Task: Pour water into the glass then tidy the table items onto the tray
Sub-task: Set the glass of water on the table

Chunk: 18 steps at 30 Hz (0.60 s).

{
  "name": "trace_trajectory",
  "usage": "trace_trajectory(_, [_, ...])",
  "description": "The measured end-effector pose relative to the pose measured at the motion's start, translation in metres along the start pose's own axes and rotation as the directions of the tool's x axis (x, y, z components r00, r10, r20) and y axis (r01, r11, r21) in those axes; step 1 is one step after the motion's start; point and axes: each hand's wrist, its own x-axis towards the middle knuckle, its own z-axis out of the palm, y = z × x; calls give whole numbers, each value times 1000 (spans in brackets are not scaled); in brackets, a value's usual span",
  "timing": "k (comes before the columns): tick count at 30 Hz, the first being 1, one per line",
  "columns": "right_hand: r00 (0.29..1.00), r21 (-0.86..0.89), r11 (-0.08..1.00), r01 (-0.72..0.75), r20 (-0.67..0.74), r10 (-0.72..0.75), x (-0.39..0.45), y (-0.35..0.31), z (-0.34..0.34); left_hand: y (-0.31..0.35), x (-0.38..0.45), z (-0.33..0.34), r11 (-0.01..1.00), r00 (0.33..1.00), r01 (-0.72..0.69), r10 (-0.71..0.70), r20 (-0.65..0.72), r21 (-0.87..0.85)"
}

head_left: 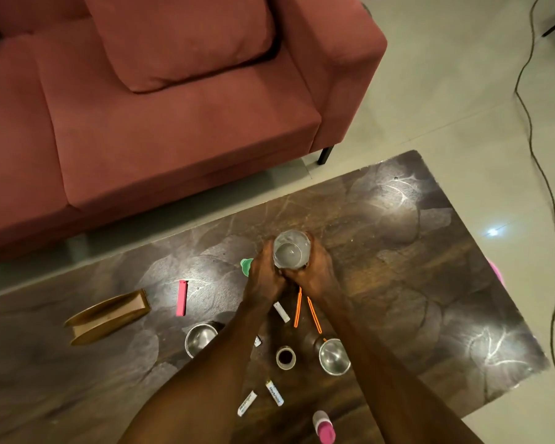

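A clear glass [291,249] with water in it stands near the middle of the dark table [398,267]. My left hand [265,277] grips its left side and my right hand [314,270] grips its right side, fingers curled round it. Closer to me lie two steel cups [201,339] [334,356], a small brown cup [285,357], two orange sticks [305,310], a pink lighter [182,298] and several white tubes [274,392]. A wooden boat-shaped tray [106,317] rests at the left. A green object [246,265] peeks out behind my left hand.
A red sofa [173,107] stands beyond the table's far edge. A pink-capped bottle [324,426] sits at the near edge. A pink item [495,272] shows at the table's right edge. A black cable [539,155] runs across the floor at right.
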Motion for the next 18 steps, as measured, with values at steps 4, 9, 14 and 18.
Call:
trace_trajectory(4, [1000, -8, 1000, -14, 1, 14, -1, 2, 2, -5, -2, 4, 999, 1000, 12, -12, 16, -41])
trace_trajectory(9, [1000, -22, 999, -29, 0, 29, -2, 4, 3, -11, -2, 7, 999, 999, 42, -42, 19, -24])
trace_trajectory(14, [1000, -29, 999, -27, -6, 27, -1, 8, 6, -19, 0, 10, 997, 997, 65, -64, 34, -32])
trace_trajectory(18, [999, -32, 999, -29, -15, 29, -3, 5, 8, -20, 1, 9, 998, 996, 64, -65, 57, 10])
